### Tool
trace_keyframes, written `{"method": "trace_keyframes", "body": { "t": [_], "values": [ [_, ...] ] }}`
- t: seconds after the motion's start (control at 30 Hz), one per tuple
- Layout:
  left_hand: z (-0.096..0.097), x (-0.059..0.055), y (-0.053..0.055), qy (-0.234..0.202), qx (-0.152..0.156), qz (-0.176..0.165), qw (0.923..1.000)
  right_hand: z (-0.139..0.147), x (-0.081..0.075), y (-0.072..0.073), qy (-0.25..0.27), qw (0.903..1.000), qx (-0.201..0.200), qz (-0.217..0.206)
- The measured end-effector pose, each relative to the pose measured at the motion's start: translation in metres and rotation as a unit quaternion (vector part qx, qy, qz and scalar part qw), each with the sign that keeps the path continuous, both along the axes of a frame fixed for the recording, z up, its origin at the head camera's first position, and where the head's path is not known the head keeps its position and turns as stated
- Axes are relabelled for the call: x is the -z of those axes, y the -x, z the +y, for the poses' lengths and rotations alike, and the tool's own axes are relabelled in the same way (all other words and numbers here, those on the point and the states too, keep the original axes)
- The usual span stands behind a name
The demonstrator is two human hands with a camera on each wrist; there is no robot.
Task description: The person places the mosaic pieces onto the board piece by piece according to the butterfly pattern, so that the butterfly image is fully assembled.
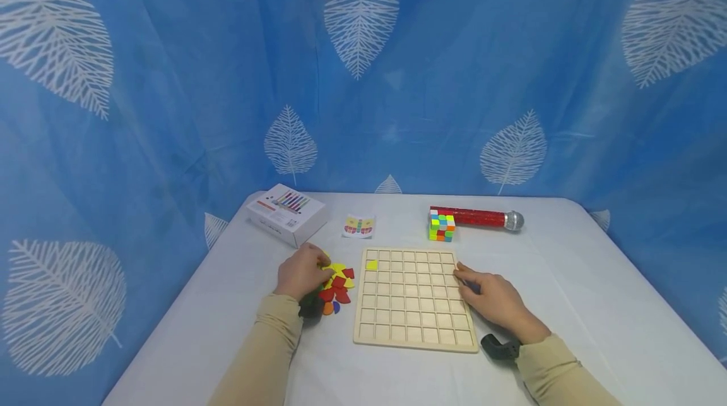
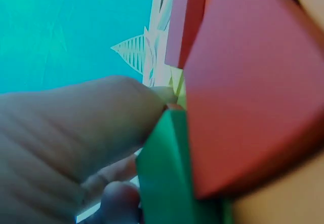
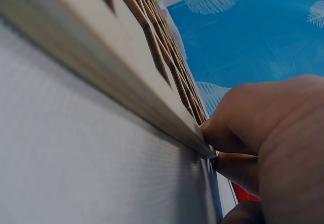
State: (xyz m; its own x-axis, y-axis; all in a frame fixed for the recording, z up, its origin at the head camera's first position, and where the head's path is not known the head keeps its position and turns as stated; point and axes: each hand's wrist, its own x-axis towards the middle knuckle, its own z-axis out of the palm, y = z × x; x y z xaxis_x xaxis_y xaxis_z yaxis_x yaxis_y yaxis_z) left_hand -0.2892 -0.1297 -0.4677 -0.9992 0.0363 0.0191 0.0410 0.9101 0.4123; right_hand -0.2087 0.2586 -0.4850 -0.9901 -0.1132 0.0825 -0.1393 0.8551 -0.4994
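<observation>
A square wooden grid board [image 1: 416,298] lies flat on the table, one yellow square piece [image 1: 372,264] in a cell near its top left corner. My right hand [image 1: 494,298] pinches the board's right edge; in the right wrist view the thumb [image 3: 238,117] is on the rim with a finger below it. To the left of the board my left hand [image 1: 303,271] has its fingers bent over a pile of yellow and red pieces [image 1: 339,282]. Close up in the left wrist view are a red piece [image 2: 248,82] and a green piece [image 2: 164,168]. I cannot tell whether the left fingers grip a piece.
A white box [image 1: 288,213] stands at the back left, beside a small printed pattern card [image 1: 359,226]. Behind the board are a puzzle cube [image 1: 441,227] and a red microphone [image 1: 483,218]. Blue leaf-patterned cloth [image 1: 363,128] hangs behind the table.
</observation>
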Motion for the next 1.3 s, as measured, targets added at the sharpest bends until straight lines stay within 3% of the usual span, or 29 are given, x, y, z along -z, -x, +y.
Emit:
{"method": "trace_keyframes", "body": {
  "t": [0.13,0.37,0.57,0.73,0.9,1.07,1.3],
  "values": [
    [0.0007,-0.0005,-0.0006,0.005,0.003,0.003,1.0,-0.0008,0.0003,-0.0002,-0.001,1.0,0.002,0.0],
    [0.0031,-0.0031,-0.0014,0.043,0.033,0.024,0.9982,0.0001,0.0009,-0.0003,-0.004,1.0,-0.001,0.003],
    [0.0061,-0.0026,-0.0014,0.067,0.037,0.011,0.997,0.0001,0.0007,-0.0003,-0.004,1.0,-0.002,0.003],
    [0.0061,-0.003,-0.0026,0.062,0.043,0.004,0.9971,0.0003,0.0016,-0.0002,-0.005,1.0,-0.003,0.005],
    [0.004,-0.0007,-0.0014,0.018,0.041,0.012,0.9989,0.0008,0.0024,-0.0005,-0.005,0.9999,-0.002,0.01],
    [0.0015,0.0028,0.0005,-0.058,0.009,-0.005,0.9983,0.0015,0.0046,0.0003,-0.006,0.9999,-0.004,0.012],
    [0.0027,0.0038,-0.0014,-0.082,-0.007,0.014,0.9965,0.0025,0.0066,0.0018,-0.009,0.9998,-0.005,0.019]
  ]
}}
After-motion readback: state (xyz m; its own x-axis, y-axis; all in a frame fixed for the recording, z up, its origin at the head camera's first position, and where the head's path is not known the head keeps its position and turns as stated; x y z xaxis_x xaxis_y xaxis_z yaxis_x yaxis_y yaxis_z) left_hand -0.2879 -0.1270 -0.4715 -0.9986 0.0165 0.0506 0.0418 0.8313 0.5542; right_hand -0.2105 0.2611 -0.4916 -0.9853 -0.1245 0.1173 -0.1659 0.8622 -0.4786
